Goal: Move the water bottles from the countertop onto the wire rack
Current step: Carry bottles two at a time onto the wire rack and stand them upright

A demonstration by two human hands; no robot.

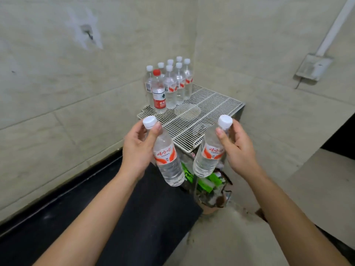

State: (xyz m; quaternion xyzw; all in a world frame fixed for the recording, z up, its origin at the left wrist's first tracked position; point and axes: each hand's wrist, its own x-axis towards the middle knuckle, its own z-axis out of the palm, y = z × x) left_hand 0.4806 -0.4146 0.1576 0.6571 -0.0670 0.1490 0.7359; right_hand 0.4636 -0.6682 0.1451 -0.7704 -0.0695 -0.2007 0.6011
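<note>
One water bottle (pixel 169 162) with a white cap and a red-and-white label hangs tilted in the left hand (pixel 137 148), whose thumb and fingers pinch it at the neck just under the cap, its base swung inward. A second matching bottle (pixel 208 156) is held the same way by the right hand (pixel 238 148), gripped at the neck and leaning the opposite way, so the two bases come near each other without touching. Both are in the air just in front of the near edge of the white wire rack (pixel 207 112), which sits in the corner of the tiled walls. At the rack's back left stands a tight cluster of white-capped bottles (pixel 178 81), all upright, with a red-capped bottle (pixel 159 96) at its front left. Under the rack lie green packets (pixel 209 182) among clutter too jumbled to make out. The black counter (pixel 96 217) runs along the left wall beneath the left forearm.
</note>
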